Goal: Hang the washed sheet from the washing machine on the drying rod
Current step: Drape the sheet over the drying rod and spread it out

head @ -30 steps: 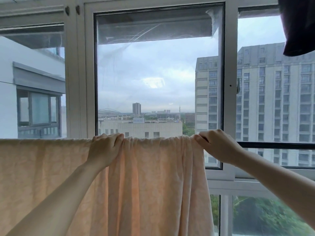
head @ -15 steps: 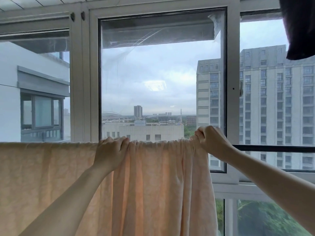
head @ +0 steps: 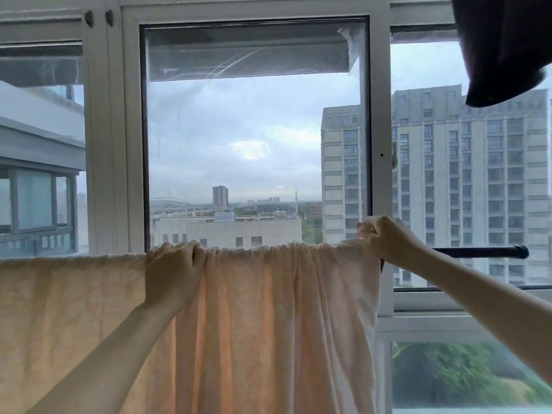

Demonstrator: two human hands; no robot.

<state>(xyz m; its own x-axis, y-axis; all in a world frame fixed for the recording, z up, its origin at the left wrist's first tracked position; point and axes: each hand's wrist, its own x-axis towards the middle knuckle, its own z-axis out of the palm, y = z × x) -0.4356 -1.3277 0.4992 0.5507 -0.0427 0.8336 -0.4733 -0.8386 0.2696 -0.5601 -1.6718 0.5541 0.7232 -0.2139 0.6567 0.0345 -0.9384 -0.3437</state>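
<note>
Both bare forearms raised and reaching forward, left hand knuckles up, fingers curled over the sheet's top fold, right hand higher — fingers bunched, pinching the sheet's right corner, wrists well apart.

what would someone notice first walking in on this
A peach sheet hangs over a dark rod across the lower window, bunched between two hands. The left hand holds its top edge; the right hand pinches its end. A dark cloth hangs top right.
</note>
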